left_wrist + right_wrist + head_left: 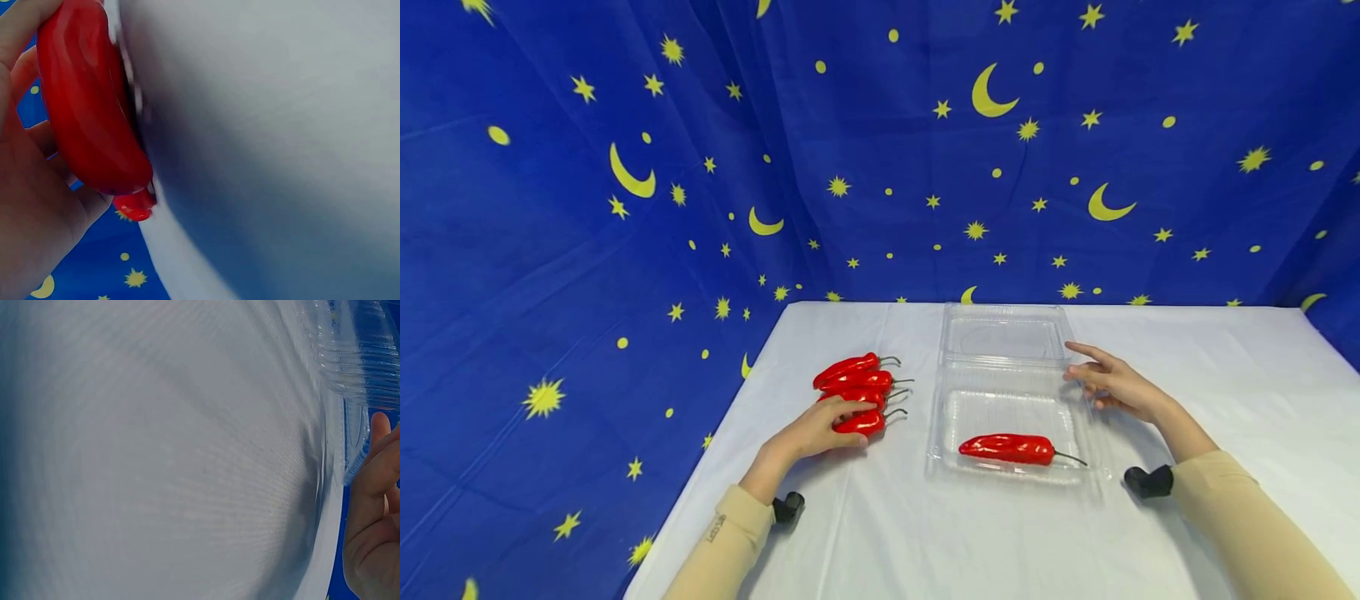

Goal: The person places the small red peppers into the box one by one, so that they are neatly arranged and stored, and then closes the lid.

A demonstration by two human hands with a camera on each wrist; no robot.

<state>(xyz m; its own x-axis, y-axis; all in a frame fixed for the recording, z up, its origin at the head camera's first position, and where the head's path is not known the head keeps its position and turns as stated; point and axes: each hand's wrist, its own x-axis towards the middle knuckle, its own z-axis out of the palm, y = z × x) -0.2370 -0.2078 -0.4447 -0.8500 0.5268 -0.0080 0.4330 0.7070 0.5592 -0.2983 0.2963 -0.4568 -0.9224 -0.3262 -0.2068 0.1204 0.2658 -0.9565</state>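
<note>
On the left of the white table, my left hand [808,432] grips the nearest red pepper [867,423] of a row, thumb on the near side and fingers over the far side. The left wrist view shows this pepper [87,100] large, with the fingers curled behind it. Several more red peppers [853,380] lie just beyond, green stems pointing right. My right hand [1120,387] hovers at the right edge of an open clear plastic container [1011,400], index finger extended and the others loosely bent. One red pepper [1007,448] lies in the container's near half.
The container's lid [1007,337] lies folded back at the far side. A white cloth covers the table [880,533]. Behind and to the left hangs a blue curtain [880,125] with yellow stars and moons. Black wrist cameras sit at both cuffs.
</note>
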